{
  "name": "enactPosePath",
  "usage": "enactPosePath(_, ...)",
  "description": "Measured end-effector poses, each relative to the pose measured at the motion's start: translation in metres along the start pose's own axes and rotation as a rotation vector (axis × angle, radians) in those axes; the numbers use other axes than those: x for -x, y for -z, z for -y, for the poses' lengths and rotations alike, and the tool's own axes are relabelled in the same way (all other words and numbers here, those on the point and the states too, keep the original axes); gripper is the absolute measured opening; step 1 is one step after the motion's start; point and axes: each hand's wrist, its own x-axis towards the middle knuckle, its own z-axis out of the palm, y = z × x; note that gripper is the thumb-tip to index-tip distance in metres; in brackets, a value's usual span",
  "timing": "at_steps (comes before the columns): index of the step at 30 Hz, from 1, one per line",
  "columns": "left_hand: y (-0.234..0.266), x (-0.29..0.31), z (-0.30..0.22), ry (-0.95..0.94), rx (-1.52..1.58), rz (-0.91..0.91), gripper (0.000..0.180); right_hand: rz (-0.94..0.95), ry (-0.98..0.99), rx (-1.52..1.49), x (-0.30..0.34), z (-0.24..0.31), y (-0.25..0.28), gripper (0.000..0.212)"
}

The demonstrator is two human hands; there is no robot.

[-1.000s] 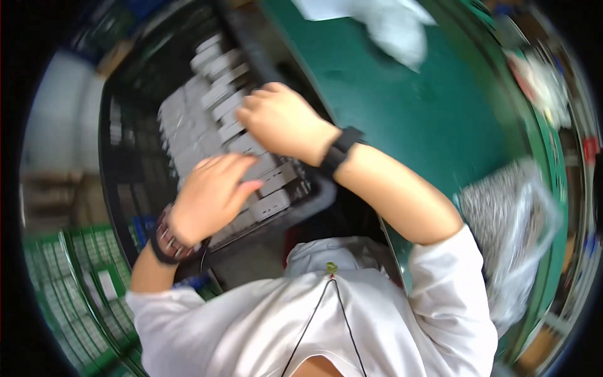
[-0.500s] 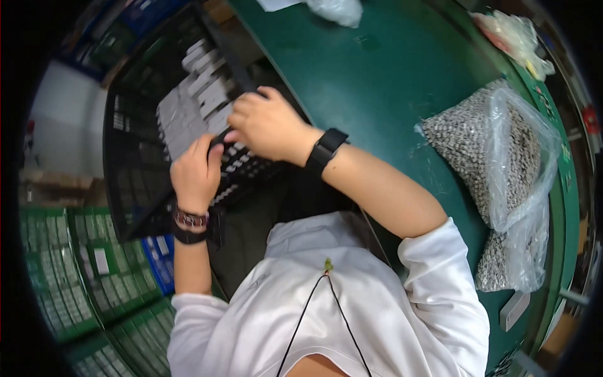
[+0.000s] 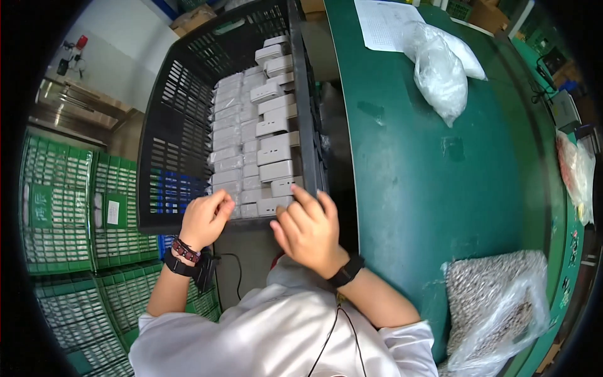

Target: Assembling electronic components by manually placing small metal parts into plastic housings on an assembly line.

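Stacked white boxes (image 3: pixel 274 151): toppling looks like the main risk; those along the right side of the black crate (image 3: pixel 306 119) sit higher than their neighbours, stepped and partly overlapping, so a knock or jolt could slide one onto the lower rows;
Right grip (image 3: pixel 312 235): loosely curled, fingers apart, no item seen in it; it hangs over the near right corner, one fingertip close to the nearest boxes, contact unclear; a careless brush there could shift them or scuff their pale faces;
Left grip (image 3: pixel 204 221): curled at the near rim (image 3: pixel 254 224), towards the left; whether it clasps the rim or merely rests by it, I cannot tell; a pull on one side alone could swing the crate and set its load sliding;
Thin dark cable (image 3: pixel 239 276): near side of the crate; it could snag if the crate were dragged nearer;
Crate position: left of the green table (image 3: pixel 408 182), a dark gap between; what bears it is hidden;
Crate look: black, slotted walls, a handle opening at the far end;
Box look: white to light grey, softly rounded edges, small dark openings on the near-facing ends;
Wrapped rows (image 3: pixel 226 139): left part of the load; lower, flatter, glinting as if under clear film
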Motion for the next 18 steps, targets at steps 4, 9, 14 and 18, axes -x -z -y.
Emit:
enactPosePath(4,0.006,-0.008,0.009,0.096,0.11,0.105,0.016,0.125,-0.12,0.028,-0.013,0.008,0.004,0.021)
enactPosePath(9,0.012,-0.01,0.019,0.057,0.124,0.099,0.012,0.409,-0.353,0.053,-0.026,0.033,0.017,0.026)
enactPosePath(14,0.013,-0.01,0.019,0.016,0.281,0.199,0.008,0.683,-0.463,0.207,-0.063,0.047,0.035,0.024)
enactPosePath(18,0.005,-0.003,0.028,0.065,0.394,0.32,0.01,1.126,-0.484,0.294,-0.104,0.056,0.016,0.021)
